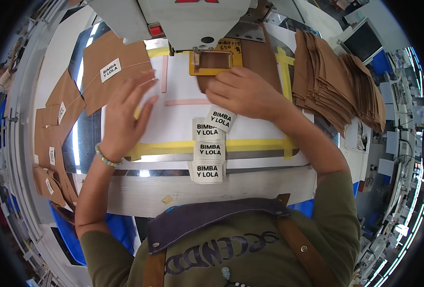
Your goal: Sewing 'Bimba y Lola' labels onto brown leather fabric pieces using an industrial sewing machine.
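R hand [233,93] is at the near edge of the yellow frame [200,72], over the brown piece [264,67] under the machine head [202,24]; fingers curled close tog., can't tell if they grip anything. L hand [129,112] is over the L side of the white sheet [166,126], thumb & fingers apart. White labels [208,173] w/ black print run in overlapping piles from R hand twd the person; labelled brown pieces [97,91] at L, brown stack [319,81] at R.

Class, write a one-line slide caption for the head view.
Left hand open, right hand at a yellow frame under a white machine, white labels lined up nearby.
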{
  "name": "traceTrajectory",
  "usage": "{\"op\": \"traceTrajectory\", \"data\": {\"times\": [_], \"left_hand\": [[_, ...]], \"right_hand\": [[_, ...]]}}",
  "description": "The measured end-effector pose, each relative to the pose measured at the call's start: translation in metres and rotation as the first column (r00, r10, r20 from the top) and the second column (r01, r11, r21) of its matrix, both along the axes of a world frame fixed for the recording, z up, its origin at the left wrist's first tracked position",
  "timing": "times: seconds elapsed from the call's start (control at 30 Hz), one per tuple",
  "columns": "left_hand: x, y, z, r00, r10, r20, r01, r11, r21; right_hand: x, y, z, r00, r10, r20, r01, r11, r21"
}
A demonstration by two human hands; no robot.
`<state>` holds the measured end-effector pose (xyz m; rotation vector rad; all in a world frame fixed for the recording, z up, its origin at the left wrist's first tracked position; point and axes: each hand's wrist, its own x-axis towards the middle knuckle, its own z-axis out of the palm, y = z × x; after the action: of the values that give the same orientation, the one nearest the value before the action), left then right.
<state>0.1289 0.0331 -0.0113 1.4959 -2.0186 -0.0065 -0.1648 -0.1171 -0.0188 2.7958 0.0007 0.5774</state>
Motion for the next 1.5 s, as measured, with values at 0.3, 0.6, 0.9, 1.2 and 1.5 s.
{"op": "traceTrajectory", "data": {"times": [0.3, 0.6, 0.9, 1.2, 1.5], "left_hand": [[-0.032, 0.005, -0.010, 0.990, -0.141, 0.020, 0.139, 0.986, 0.088], [-0.028, 0.008, -0.015, 0.970, -0.127, 0.207, 0.078, 0.970, 0.229], [-0.026, 0.003, -0.011, 0.940, -0.184, 0.288, 0.097, 0.952, 0.292], [-0.009, 0.013, -0.016, 0.969, -0.108, 0.220, 0.077, 0.986, 0.146], [-0.013, 0.010, -0.017, 0.983, -0.107, 0.148, 0.086, 0.986, 0.143]], "right_hand": [[-0.007, 0.011, 0.017, 0.983, -0.131, 0.126, 0.098, 0.966, 0.239], [-0.079, 0.015, -0.006, 0.923, -0.324, -0.207, 0.382, 0.828, 0.411], [-0.096, 0.051, -0.002, 0.888, -0.369, -0.273, 0.455, 0.789, 0.414], [-0.094, 0.050, -0.009, 0.878, -0.454, -0.152, 0.470, 0.755, 0.458], [-0.094, 0.049, -0.008, 0.836, -0.489, -0.247, 0.547, 0.715, 0.435]]}}
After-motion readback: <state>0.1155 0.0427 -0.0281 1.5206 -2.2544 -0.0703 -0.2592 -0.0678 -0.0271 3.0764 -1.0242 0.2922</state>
